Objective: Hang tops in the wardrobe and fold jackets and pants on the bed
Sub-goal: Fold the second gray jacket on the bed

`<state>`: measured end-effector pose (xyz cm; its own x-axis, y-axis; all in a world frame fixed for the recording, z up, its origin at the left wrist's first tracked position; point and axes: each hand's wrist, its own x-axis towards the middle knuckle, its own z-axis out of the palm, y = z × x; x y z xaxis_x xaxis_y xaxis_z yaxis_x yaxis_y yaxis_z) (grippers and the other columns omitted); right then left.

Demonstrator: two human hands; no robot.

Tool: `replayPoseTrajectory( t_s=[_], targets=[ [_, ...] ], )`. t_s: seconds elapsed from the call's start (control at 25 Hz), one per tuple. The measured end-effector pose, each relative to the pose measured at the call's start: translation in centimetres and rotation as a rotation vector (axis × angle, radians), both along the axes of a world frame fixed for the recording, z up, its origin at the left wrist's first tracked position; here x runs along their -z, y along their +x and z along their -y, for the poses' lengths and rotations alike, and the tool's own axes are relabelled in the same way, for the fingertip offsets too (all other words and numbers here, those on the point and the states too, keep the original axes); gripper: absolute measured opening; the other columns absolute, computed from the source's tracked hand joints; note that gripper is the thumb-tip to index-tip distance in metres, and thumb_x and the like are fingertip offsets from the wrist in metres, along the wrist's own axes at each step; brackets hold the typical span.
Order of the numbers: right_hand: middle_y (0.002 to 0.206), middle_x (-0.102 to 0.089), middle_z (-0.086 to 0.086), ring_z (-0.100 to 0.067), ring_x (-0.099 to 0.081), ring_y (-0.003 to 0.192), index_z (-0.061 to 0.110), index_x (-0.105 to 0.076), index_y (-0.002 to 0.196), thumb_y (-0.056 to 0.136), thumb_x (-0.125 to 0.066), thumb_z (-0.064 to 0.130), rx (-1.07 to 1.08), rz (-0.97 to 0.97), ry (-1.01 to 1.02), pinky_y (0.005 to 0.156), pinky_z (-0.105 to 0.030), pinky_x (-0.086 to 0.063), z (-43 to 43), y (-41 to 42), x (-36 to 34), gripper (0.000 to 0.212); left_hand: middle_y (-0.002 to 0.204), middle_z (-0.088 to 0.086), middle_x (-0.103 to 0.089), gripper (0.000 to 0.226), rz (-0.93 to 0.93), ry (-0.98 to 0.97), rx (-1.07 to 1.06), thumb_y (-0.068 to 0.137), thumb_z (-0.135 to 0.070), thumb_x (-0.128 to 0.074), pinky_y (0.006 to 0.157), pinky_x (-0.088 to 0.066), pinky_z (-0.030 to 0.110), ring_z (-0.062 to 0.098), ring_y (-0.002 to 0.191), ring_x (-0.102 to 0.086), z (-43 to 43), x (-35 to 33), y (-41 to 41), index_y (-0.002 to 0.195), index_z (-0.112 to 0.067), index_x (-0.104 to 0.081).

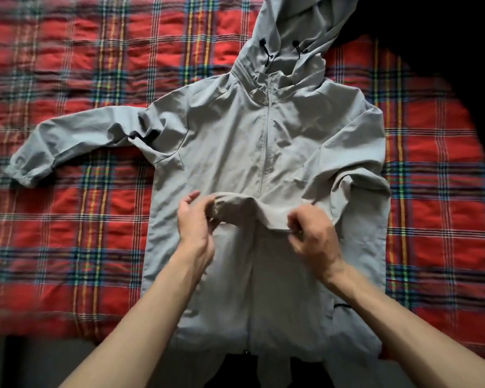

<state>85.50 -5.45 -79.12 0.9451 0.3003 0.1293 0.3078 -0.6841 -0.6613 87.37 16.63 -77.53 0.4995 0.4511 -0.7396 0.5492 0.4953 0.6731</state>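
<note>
A grey hooded jacket [235, 141] lies zipped and front-up on the red plaid bedspread [67, 79], hood [294, 23] pointing away from the person. One sleeve [263, 211] is folded across the chest. The left hand [195, 228] curls its fingers round that sleeve's cuff [221, 205], and the right hand [314, 236] pinches the sleeve's lower edge (both slightly blurred). The other sleeve [76, 138] lies spread out to the left. Dark fabric [445, 37] fills the top right corner.
</note>
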Motion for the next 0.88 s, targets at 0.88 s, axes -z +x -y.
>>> replayPoseTrajectory(
  t_s=[0.88],
  targets=[
    [0.104,-0.072,-0.002,-0.016,-0.073,0.085,0.019,-0.067,0.103,0.098,-0.053,0.038,1.334,-0.876,1.301,0.063,-0.03,-0.06,10.7,8.2,4.5,0.024,0.12,0.031,-0.058,0.037,-0.464,0.791,0.192,0.103,-0.023,-0.046,0.087,-0.037,0.038,0.042,0.112,-0.055,-6.8,3.8,-9.9,0.118,0.01,-0.054]
  ],
)
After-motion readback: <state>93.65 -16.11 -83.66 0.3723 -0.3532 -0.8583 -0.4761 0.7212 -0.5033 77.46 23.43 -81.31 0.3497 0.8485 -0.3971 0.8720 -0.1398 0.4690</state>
